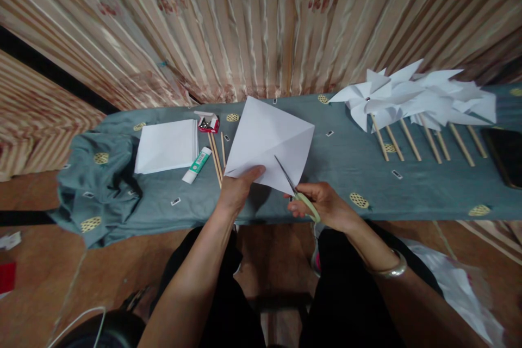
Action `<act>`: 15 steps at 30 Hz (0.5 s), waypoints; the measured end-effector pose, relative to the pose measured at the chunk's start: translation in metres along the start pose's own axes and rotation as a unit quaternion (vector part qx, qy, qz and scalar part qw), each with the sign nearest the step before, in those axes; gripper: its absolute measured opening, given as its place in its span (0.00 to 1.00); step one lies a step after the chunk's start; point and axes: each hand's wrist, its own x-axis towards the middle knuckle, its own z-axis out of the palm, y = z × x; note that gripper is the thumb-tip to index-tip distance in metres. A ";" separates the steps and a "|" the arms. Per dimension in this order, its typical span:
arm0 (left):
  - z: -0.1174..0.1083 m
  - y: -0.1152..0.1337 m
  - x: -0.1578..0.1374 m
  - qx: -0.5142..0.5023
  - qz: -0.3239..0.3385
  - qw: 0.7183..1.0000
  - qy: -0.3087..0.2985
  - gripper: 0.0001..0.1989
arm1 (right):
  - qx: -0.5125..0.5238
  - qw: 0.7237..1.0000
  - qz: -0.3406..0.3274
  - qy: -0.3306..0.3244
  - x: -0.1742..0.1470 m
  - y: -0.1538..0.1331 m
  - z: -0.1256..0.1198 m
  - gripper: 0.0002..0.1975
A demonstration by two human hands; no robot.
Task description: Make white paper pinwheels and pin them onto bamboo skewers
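Observation:
A square sheet of white paper (271, 136) with diagonal creases is held above the table's near edge. My left hand (240, 187) grips its lower left side, thumb on top and the other fingers hidden beneath. In my right hand (320, 204) is a pair of scissors (304, 201) with pale green handles. The blade lies over the sheet near its lower right corner, pointing up and left toward the middle. Whether the second blade is under the paper, I cannot make out.
Left on the cloth-covered table (342, 163) are stacked white paper (167, 147), a red box of small metal pieces (207, 122), a glue stick (197, 165) and wooden sticks (216, 157). Several paper pinwheels (408, 98) and a black phone (505, 155) lie right. A curtain (261, 27) hangs behind.

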 end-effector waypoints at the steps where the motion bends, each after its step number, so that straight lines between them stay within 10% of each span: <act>1: 0.000 0.000 0.000 0.001 -0.002 1.000 0.002 0.23 | 0.003 1.000 0.001 -0.002 0.000 0.001 0.000 0.21; 15: 0.001 -0.002 0.001 0.002 0.001 1.000 -0.003 0.22 | -0.004 1.000 0.005 0.004 -0.001 -0.007 0.003 0.22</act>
